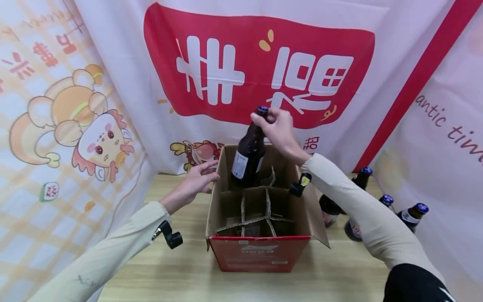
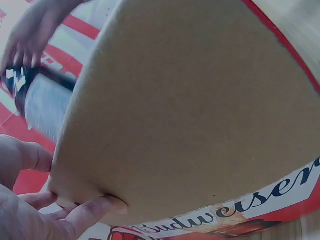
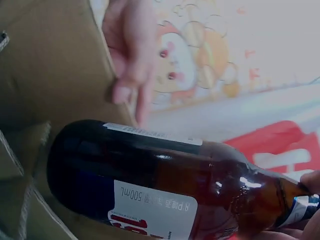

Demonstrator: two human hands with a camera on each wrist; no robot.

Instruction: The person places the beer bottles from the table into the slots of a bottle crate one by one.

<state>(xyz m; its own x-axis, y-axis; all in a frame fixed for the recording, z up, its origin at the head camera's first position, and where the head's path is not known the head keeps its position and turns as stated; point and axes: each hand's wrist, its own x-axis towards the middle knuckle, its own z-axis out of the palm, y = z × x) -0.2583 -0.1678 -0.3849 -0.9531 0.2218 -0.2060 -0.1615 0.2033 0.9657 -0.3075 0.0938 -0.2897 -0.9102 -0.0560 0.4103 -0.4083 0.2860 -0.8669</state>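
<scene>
Nearest my head camera, two cream sleeves enter from the bottom corners and frame a red-fronted cardboard carton point(image 1: 260, 251) standing on the wooden table point(image 1: 181, 268). Its top is open; corrugated dividers point(image 1: 260, 212) split the interior into cells, and the side flaps stand outward. The left-wrist view shows one plain brown flap point(image 2: 200, 110) close up, with Budweiser lettering along its lower printed edge.

My left hand point(image 1: 194, 182) lies against the carton's left flap near the back corner. I see the fingers fairly straight in the head view; in the left-wrist view a thumb and fingertips point(image 2: 97, 210) press the flap's edge, so I read this hand as open and steadying, not clasping.

My right hand point(image 1: 277, 128) is raised over the carton's far side, its fingers curled round the blue-capped neck of a brown glass beer bottle point(image 1: 249, 153). That bottle hangs slightly tilted, its base dipping into a rear cell of the carton. The right-wrist view shows its label point(image 3: 155, 210), marked 500 mL, and the left hand's fingers point(image 3: 132, 75) on the flap beyond.

Right of the carton, three more blue-capped bottles point(image 1: 413, 216) stand on the table, partly hidden by my right forearm. Farthest back hang printed backdrops: a red-and-white banner point(image 1: 260, 63) and a cartoon-animal panel point(image 1: 79, 121).
</scene>
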